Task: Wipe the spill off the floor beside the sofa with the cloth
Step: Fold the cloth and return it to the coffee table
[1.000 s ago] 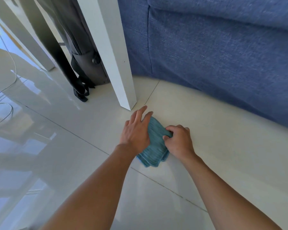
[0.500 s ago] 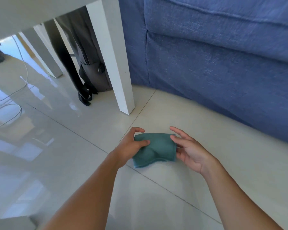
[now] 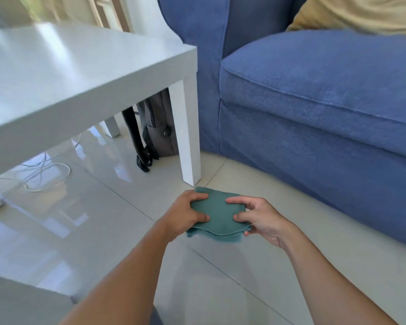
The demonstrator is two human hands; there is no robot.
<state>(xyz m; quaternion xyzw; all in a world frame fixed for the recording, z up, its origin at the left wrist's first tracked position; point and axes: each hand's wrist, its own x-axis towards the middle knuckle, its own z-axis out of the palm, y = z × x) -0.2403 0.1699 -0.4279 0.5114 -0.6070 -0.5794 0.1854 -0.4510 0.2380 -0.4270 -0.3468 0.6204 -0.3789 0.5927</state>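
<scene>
Now both hands hold the folded teal cloth (image 3: 217,213) between them, above the pale tiled floor (image 3: 291,231), just near of the white table leg (image 3: 189,137) and left of the blue sofa (image 3: 314,113). The left hand (image 3: 183,215) pinches the cloth's left edge, thumb on top and fingers curled under, while the right hand (image 3: 259,218) grips the right edge with thumb and fingertips closed on the fabric, so both are grasping the cloth rather than pressing it flat. The cloth's long axis runs left to right between the two grips, and its near edge droops a little, with layered folds showing; whether that edge touches the tile I cannot tell. No spill is plainly visible on the glossy floor, where reflections make any wet patch hard to pick out. Judging from the pose, the cloth is being refolded or readied, and the next move would be down onto the tile directly beneath the hands. Both hands sit about equally close to that spot, with the sofa base well to the right and the table leg just beyond the cloth's far edge, the nearer thing to avoid
</scene>
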